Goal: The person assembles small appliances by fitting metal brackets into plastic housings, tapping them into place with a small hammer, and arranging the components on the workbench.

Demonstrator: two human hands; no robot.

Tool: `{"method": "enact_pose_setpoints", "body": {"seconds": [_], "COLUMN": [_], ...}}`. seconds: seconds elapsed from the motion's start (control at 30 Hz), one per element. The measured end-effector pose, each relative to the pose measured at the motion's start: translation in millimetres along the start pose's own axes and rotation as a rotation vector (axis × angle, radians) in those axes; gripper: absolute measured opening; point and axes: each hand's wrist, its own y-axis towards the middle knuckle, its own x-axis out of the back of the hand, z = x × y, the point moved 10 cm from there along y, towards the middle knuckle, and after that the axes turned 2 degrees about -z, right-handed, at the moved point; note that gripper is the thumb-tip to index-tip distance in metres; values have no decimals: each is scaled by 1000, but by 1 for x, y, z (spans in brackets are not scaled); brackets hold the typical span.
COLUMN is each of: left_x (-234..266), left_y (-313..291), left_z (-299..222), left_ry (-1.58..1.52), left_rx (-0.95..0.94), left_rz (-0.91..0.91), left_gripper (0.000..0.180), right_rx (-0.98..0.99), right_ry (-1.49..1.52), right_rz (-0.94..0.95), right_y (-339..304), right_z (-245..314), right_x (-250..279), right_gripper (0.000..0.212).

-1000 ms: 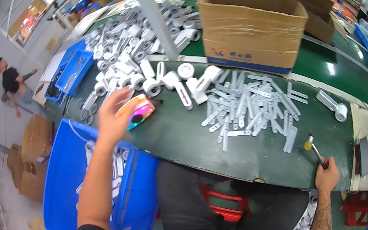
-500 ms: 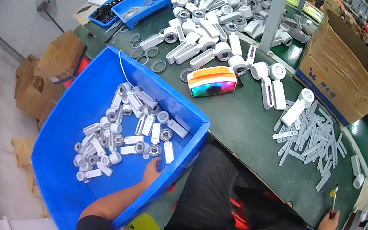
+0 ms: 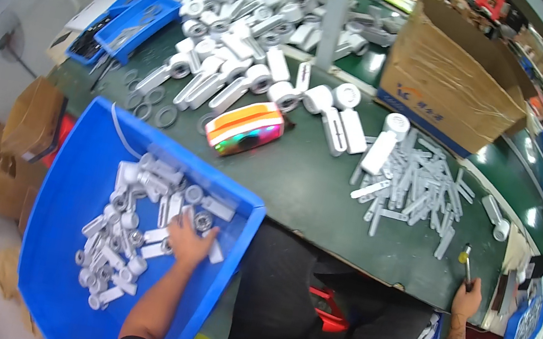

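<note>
In the large blue bin, my left hand is among white handheld-fan pieces with round heads. Its fingers are apart and somewhat blurred, over a piece with a round grille; I see nothing gripped in it. At the right end of the green table, my right hand is closed round the dark handle of a slim tool. That tool has a yellow and silvery head and looks like a small hammer, pointing away from me.
A pile of white fan pieces covers the table's far side. Grey flat strips lie in a heap at right, before an open cardboard box. An orange-and-white box with coloured lights stands mid-table. Blue trays and grey rings sit at left.
The view has shifted, with the table sliding left in it. My left hand has moved from near the bin's wall in over the fan pieces. My right hand still holds the tool.
</note>
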Motion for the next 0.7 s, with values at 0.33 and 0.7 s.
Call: {"method": "enact_pose_setpoints", "body": {"seconds": [0.33, 0.7], "left_x": [-86, 184], "left_y": [30, 76], "left_z": [19, -33], "left_ry": [-207, -1221], "left_rx": [211, 35], "left_rz": [338, 252], "left_gripper": [95, 94], "right_rx": [-24, -63], "right_ry": [-92, -79], "right_rz": [-104, -114], "right_y": [-9, -8], "right_z": [13, 25], "right_x": [25, 37], "right_gripper": [26, 24]}}
